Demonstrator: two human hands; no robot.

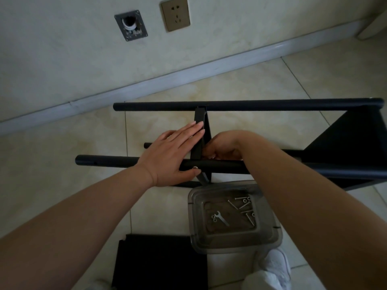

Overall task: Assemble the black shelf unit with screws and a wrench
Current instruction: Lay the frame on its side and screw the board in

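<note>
The black shelf unit lies on its side on the tiled floor, its far pole (240, 107) and near pole (109, 161) running left to right. A thin black shelf panel (199, 118) stands on edge between them. My left hand (173, 153) rests flat against that panel's left face with straight fingers, thumb by a silver screw head (196, 167) in the near pole. My right hand (224, 147) reaches behind the panel's right side with curled fingers; what it holds is hidden. A small wrench (221, 218) and several screws (243, 206) lie in a clear plastic box (270, 237).
Another fitted shelf (345, 147) closes the unit at the right. A loose black panel (159, 262) lies on the floor by my knees. A white shoe (274, 266) is under the box. The wall with a socket (175, 13) and a skirting board runs behind.
</note>
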